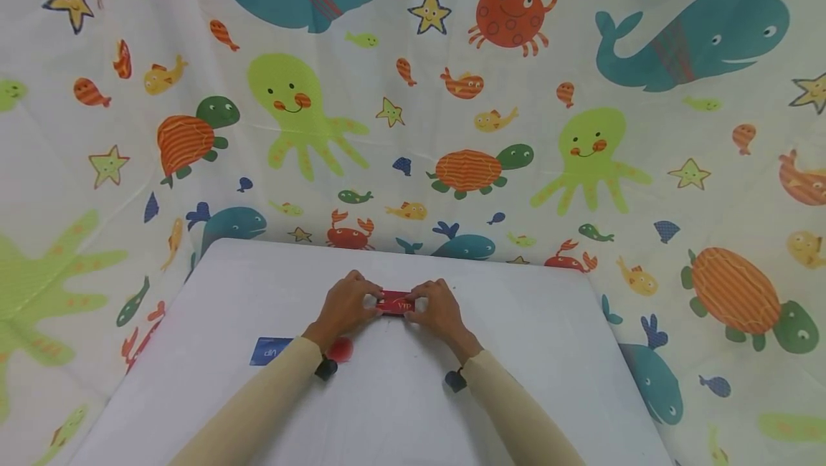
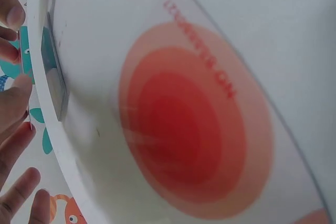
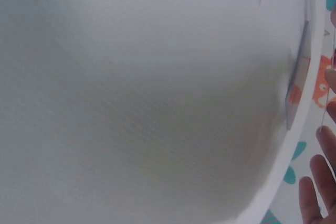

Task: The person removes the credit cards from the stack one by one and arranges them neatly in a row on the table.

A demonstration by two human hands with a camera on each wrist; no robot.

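Both hands pinch a small red card point(image 1: 396, 302) lettered "VIP", one at each end. My left hand point(image 1: 345, 306) has thumb and fingers on its left end, and my right hand point(image 1: 442, 310) grips the right end. From the side, the card shows as a thin edge raised above the table, with the fingertips point(image 2: 23, 85) around it. Below the hands, a flat, glossy card-like piece point(image 2: 54, 72) lies on the table; it also shows in the right wrist view as a reflective slab point(image 3: 298, 85).
A blue card point(image 1: 267, 351), its lettering upside down, lies left on the white table point(image 1: 535, 351), partly behind the left sleeve. Near the left wrist is a pale sheet with red concentric circles point(image 2: 178, 129) and red print. A sea-animal curtain point(image 1: 387, 158) hangs behind.
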